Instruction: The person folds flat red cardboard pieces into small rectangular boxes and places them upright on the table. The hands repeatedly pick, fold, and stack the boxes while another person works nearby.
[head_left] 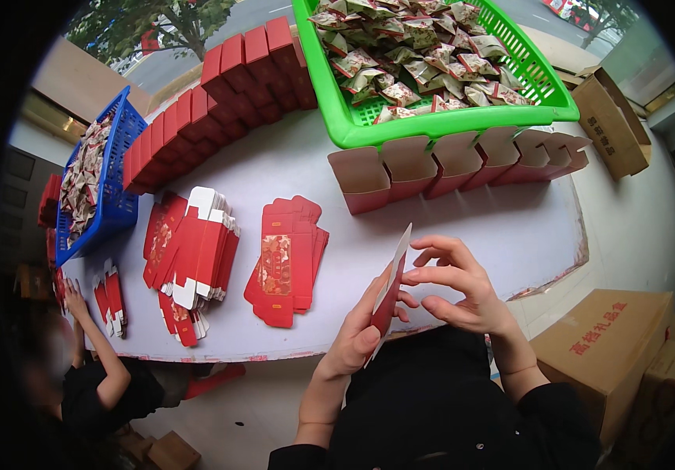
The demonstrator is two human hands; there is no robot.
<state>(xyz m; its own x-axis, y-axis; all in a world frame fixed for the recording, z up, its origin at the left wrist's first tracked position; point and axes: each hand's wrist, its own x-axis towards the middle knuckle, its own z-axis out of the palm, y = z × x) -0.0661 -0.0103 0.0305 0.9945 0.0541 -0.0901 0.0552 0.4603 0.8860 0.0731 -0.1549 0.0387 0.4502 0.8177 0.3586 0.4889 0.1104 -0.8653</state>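
Above the near edge of the table, a flat, folded red carton (388, 304) is tilted nearly on edge. My left hand (345, 345) grips its lower part, thumb on the near side and fingers behind. My right hand (463, 290) is beside the carton's upper part with fingers apart and bent; the fingertips are at its surface, and whether they touch is hard to tell. A fanned stack of flat red cartons (286, 262) lies left of my hands. Beyond them stands a row of red boxes (447, 172) with raised white-lined flaps.
A green basket (447, 125) of small wrapped packets (431, 59) stands at the back. Closed red boxes (180, 125) line the back left, near a blue basket (122, 196). More flat cartons (204, 251) lie left. Another person's hand (76, 301) is far left; a cardboard box (596, 352) is right.
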